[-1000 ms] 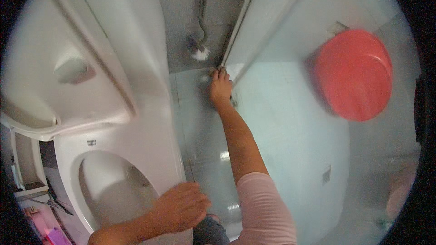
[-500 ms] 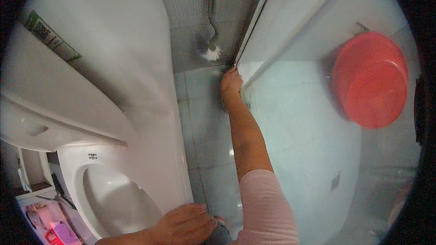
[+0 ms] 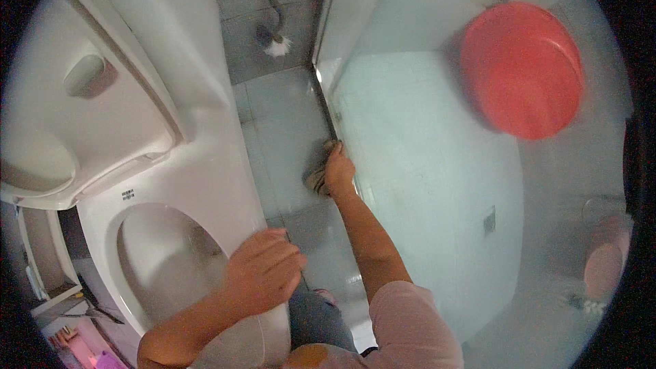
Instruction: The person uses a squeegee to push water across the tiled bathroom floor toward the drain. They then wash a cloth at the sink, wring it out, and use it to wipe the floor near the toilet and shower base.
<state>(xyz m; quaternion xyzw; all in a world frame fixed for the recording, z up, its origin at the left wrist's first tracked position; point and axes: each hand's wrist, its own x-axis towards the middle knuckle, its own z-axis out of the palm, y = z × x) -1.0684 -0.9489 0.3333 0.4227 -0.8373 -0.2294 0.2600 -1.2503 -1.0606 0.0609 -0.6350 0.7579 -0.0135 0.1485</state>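
My right hand (image 3: 339,169) reaches down to the low track (image 3: 335,113) at the foot of the glass shower panel. Its fingers are closed round a crumpled brownish cloth (image 3: 316,181), which lies against the track on the toilet side. Over the right edge of the white toilet (image 3: 198,184) hangs my left hand (image 3: 265,268), its fingers curled loosely together. Nothing shows in that hand, though its palm is turned from view.
Lid and seat of the toilet stand raised at left. A toilet brush (image 3: 277,44) with white bristles hangs by the far wall. Inside the shower, a red basin (image 3: 523,72) leans on the wall, and a square drain (image 3: 489,220) sits in the pale floor.
My right hand has drawn back toward me along the track, bringing the cloth into sight. My left hand has risen a little, and the view has shifted.
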